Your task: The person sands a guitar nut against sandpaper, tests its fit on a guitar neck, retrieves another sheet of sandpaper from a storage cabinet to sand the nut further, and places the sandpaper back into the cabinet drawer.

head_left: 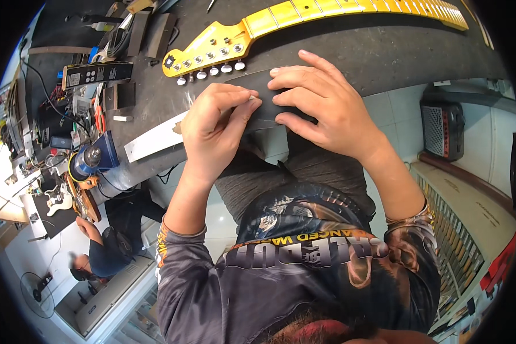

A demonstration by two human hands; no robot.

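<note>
Head view — a small pale piece in a fingertip pinch at the bench edge.
The left hand (213,117) has its grip narrow, thumb against fingers, with the pale piece (253,97) at the very tips, mostly hidden; the right hand (324,106) is wide and curved just beside it — nothing visible within. Beyond both on the bench (372,60) lies a yellow guitar neck (281,16), six tuners toward the person. A dark box (112,73) lies to the left, contents out of sight; a pale cabinet (461,198) at right holds rows of narrow pieces, too small to identify.
</note>
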